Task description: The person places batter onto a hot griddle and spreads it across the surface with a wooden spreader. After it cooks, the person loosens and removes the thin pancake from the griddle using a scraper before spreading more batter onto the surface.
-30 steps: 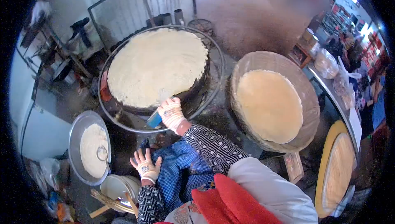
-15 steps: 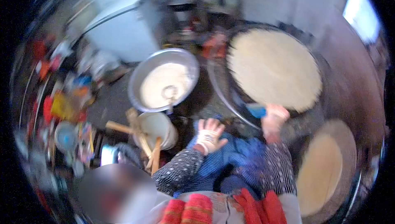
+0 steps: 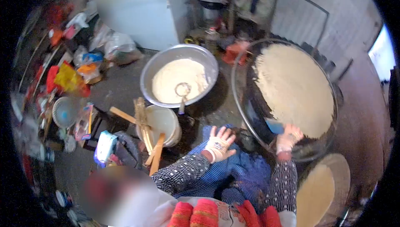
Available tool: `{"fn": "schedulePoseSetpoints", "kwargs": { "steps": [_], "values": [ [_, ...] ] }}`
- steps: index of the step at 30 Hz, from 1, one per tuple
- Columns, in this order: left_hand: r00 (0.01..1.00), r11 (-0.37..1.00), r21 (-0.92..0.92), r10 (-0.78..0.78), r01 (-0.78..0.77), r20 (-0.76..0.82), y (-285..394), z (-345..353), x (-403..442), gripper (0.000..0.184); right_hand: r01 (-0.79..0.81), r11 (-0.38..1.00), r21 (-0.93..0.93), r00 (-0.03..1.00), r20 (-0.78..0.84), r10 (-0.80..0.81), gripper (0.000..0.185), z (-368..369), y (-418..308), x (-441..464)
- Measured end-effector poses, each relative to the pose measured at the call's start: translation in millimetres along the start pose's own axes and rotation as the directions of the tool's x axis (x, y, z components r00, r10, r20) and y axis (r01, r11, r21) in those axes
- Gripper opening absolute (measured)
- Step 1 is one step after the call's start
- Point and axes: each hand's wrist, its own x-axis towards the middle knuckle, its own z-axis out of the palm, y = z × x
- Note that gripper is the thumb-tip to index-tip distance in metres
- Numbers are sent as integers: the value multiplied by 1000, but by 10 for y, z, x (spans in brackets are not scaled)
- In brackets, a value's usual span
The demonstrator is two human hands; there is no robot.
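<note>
My right hand (image 3: 289, 138), in a pale fingerless glove, is closed on a blue scraper (image 3: 273, 126). The scraper sits at the near left edge of a large pale round pancake (image 3: 298, 87), which covers most of a dark round griddle (image 3: 256, 102). My fingers partly hide the tool. My left hand (image 3: 219, 145), gloved the same way, holds nothing. Its fingers are spread, over my knee in blue striped cloth (image 3: 204, 170).
Ahead stands a metal basin (image 3: 146, 77) of pale batter with a ladle (image 3: 183, 89) in it. A white bucket (image 3: 170, 122) with wooden sticks (image 3: 157, 154) is at left. Near right lies a round container (image 3: 341, 177) holding something tan and flat. Bags (image 3: 121, 45) clutter the left.
The view has shifted, so the griddle and basin appear farther right. My right hand stays at the pancake's near edge with the scraper. My left hand remains spread over my knee.
</note>
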Motion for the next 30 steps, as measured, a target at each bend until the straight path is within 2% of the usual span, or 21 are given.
{"fn": "schedulePoseSetpoints", "kwargs": {
  "steps": [1,3,5,6,8,9,13,16,17,19,21,23,26,27,28,29,30],
  "values": [
    [1000,1000,10,-10,10,12,20,-23,9,67,-35,999,12,997,63,34,20,6,13,32],
    [1000,1000,21,-10,10,13,18,-36,15,68,-15,999,47,1000,-14,15,15,23,-2,35],
    [1000,1000,26,-5,5,-11,17,-40,5,69,-29,999,35,999,26,28,11,6,-6,69],
    [1000,1000,17,-13,12,10,31,-64,18,70,4,998,59,996,-84,1,8,-8,-14,88],
    [1000,1000,18,-9,9,6,33,-62,17,71,-21,1000,23,995,-98,23,5,6,-22,122],
    [1000,1000,10,-5,5,-7,35,-73,0,72,-16,999,41,991,-133,22,11,0,-29,127],
    [997,991,-120,-64,59,-36,25,-104,2,68,3,996,90,994,-106,7,2,-81,-8,139],
    [956,943,-318,-180,101,-230,-177,54,71,66,-15,998,58,995,-97,20,17,-127,-10,141],
    [932,934,-335,-227,126,-282,-298,64,173,65,-16,998,63,996,-84,21,17,-66,17,125],
    [893,958,-276,-191,79,-408,-625,29,457,63,3,997,82,997,-83,4,16,-29,28,100],
    [883,981,-183,-136,58,-450,-876,-125,849,64,33,996,84,995,-99,-24,14,-39,8,114],
    [919,998,-56,-58,39,-391,-1028,-269,1248,62,47,994,102,992,-118,-35,11,-66,-30,140],
    [966,950,299,159,-94,-204,-1035,-463,1739,59,53,987,154,996,-77,-42,7,-130,-16,153],
    [963,885,436,239,-162,-127,-1121,-346,1874,53,66,983,174,995,-81,-53,6,-149,20,129],
    [949,824,515,310,-237,-61,-1181,-208,1955,37,81,978,195,994,-90,-64,6,-157,49,99],
    [949,733,606,200,-309,242,-997,-216,2060,30,86,972,217,992,-111,-63,6,-102,129,27],
    [862,641,651,32,-407,506,-809,-219,2134,25,86,974,210,991,-121,-61,5,-137,188,-19]
  ]
}}
